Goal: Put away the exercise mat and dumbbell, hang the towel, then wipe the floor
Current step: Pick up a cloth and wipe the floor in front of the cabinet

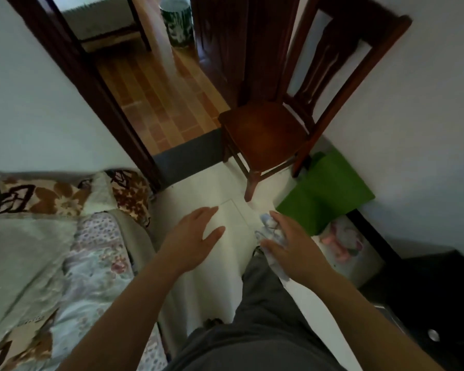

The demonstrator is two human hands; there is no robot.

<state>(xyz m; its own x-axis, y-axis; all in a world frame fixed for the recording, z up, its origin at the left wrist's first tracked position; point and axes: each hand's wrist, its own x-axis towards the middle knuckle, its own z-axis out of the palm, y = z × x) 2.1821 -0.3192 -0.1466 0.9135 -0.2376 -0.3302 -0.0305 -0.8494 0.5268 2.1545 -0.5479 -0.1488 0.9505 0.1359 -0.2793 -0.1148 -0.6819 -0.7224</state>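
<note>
Crumpled pale-blue cloth towel [269,224] gripped in right hand [295,247]; left hand [196,236] spread, empty. Dark wooden chair [265,129] at 12 o'clock, nearer right.

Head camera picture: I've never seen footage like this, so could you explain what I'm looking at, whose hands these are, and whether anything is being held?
There is no machine here. A person wears a wide-angle camera on the head, so you look down past their own arms. The left hand is open and empty above the white floor. The right hand grips a pale blue cloth. A folded green mat sits against the wall beside a wooden chair. A floral quilt lies on the left.
</note>
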